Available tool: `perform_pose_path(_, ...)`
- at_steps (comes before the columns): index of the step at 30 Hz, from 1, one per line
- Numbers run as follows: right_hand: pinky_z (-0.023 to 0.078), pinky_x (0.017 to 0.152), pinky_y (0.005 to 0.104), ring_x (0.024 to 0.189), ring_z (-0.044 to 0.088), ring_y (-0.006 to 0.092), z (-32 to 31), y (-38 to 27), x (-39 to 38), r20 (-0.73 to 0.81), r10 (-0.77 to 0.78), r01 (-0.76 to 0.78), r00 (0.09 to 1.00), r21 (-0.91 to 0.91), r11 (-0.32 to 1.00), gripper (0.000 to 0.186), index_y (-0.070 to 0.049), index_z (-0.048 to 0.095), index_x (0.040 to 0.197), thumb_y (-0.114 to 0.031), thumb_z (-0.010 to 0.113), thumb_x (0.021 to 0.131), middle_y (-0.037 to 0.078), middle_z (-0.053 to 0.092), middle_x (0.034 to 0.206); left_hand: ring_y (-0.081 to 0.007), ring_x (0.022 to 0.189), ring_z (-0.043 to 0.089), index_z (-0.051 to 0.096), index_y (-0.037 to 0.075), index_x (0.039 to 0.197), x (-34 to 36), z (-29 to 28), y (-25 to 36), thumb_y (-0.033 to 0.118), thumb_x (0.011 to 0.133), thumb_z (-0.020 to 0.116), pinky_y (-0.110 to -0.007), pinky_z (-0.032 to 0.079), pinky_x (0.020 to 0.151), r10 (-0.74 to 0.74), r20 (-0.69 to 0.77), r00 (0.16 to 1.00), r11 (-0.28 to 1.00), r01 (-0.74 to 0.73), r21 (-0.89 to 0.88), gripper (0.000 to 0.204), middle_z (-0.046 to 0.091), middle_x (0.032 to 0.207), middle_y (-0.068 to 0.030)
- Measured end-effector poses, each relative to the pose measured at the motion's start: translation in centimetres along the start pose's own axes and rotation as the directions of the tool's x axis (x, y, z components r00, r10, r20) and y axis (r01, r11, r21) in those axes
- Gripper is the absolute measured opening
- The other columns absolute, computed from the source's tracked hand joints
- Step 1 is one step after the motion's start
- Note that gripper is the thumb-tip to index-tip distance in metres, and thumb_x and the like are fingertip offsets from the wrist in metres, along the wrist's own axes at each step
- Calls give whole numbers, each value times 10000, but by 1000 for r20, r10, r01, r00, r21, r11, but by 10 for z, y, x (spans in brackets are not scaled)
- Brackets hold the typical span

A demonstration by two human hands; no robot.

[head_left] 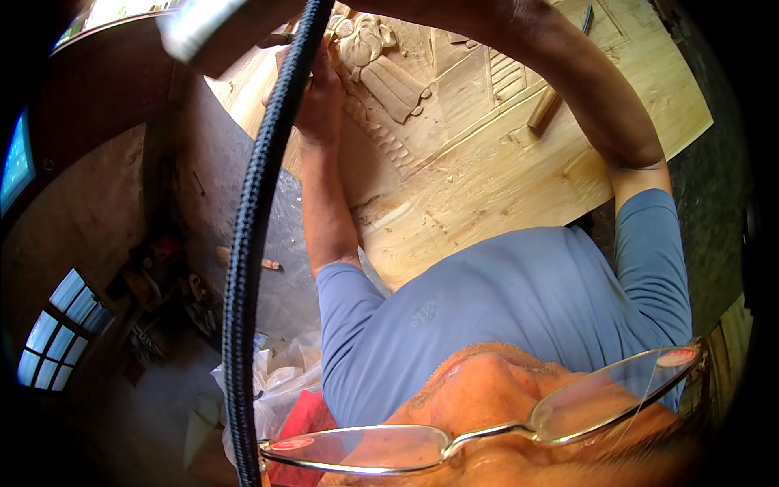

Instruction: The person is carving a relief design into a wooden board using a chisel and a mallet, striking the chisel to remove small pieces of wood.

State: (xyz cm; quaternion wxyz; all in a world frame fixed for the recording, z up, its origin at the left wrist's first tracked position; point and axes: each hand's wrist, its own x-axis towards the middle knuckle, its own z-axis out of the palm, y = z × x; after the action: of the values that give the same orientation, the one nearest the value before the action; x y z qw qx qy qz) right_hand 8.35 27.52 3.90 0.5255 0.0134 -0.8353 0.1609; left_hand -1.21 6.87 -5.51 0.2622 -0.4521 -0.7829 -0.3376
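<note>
My left hand is closed at the left part of a carved wooden panel, partly behind a black braided cable. A short dark shaft, seemingly a chisel, shows at its fingers. Beside that hand, a robed figure stands out in relief on the panel. My right forearm arches over the panel to the upper edge, where most of the right hand is cut off. In line with that arm, a motion-blurred block with a pale end, which looks like a wooden mallet, is up in the air at upper left.
The black braided cable runs down the view in front. A wooden stick and a dark slim tool lie on the panel. Wood chips are scattered there. A white plastic bag and red item are at lower left.
</note>
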Motion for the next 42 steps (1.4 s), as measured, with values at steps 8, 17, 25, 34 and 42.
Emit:
perform_pose_path(8, 450, 387, 276, 413, 545, 86, -8, 1, 6, 11, -3, 3, 1000, -36, 999, 382, -167, 744, 1220, -106, 661, 852, 2, 644, 575, -151, 699, 760, 695, 49, 955, 3, 8, -3, 65, 892, 801, -280, 568, 638, -145, -15, 989, 979, 141, -146, 124, 772, 773, -72)
perform_pose_path(17, 451, 385, 275, 415, 548, 87, -8, 3, 6, 21, -4, 5, 1000, -45, 999, 386, -168, 742, 1220, -98, 657, 850, 1, 644, 578, -160, 741, 776, 704, 41, 911, 5, 9, 0, 79, 889, 810, -271, 574, 652, -87, 29, 996, 996, 87, 4, 115, 789, 828, -82)
perform_pose_path(25, 453, 383, 275, 416, 551, 87, -10, 4, 7, 25, -9, 10, 1000, -60, 998, 389, -169, 740, 1219, -90, 653, 849, 0, 645, 580, -146, 741, 772, 690, 26, 969, 4, 14, -1, 56, 915, 785, -262, 575, 652, -177, -13, 984, 962, 170, -216, 114, 782, 801, -81)
perform_pose_path(34, 454, 381, 274, 417, 554, 88, -4, 0, 5, 23, -10, 11, 1000, -34, 999, 392, -170, 737, 1219, -82, 649, 847, -1, 645, 582, -187, 729, 776, 710, 52, 946, 3, 8, -1, 107, 913, 792, -281, 578, 653, -30, 44, 999, 997, 26, 74, 104, 778, 799, -85)
perform_pose_path(42, 455, 379, 273, 419, 556, 88, -10, 2, 9, 37, -21, 24, 999, -63, 998, 395, -171, 735, 1218, -75, 645, 845, -2, 646, 584, -160, 717, 770, 700, 46, 973, 4, 17, -5, 87, 915, 785, -268, 574, 642, -126, -8, 992, 979, 123, -161, 110, 777, 787, -79)
